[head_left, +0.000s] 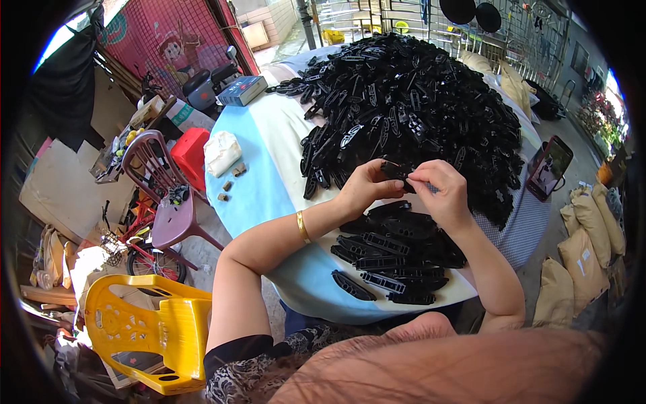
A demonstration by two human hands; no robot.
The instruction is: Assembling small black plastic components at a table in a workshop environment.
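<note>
Held part: a small black moulded plastic piece [397,170], long and slotted, raised just above the table near the person, between both hands.
Left hand [363,188]: pinched shut on the left end of the plastic piece, thumb on the near side and fingers over the top; a gold bangle [302,227] sits on the wrist.
Right hand [444,192]: fingertips closed narrowly on the right end of the same piece, seemingly with a thin pale bit at the fingertips, too small to tell what it is.
Why held so: judged from the 2-handed pinch, the piece is lifted close to the eyes so fine work on it can be seen and steadied.
Near stack [397,259]: black slotted plastic pieces laid flat in rough rows, just below the hands, apart from the main heap, likely a sorted lot.
Far heap [417,101]: a large loose mound of the same black pieces, covering the far half of the round table with its blue and white cloth [256,188].
Containers: a blue box [242,89] at the far left edge, contents hidden; a white bag [221,151] on the left, contents not visible; tan sacks [592,229] on the floor at right, filled and closed.
Other: a phone [548,168] propped at the right edge; a yellow plastic chair [145,330] near left.
</note>
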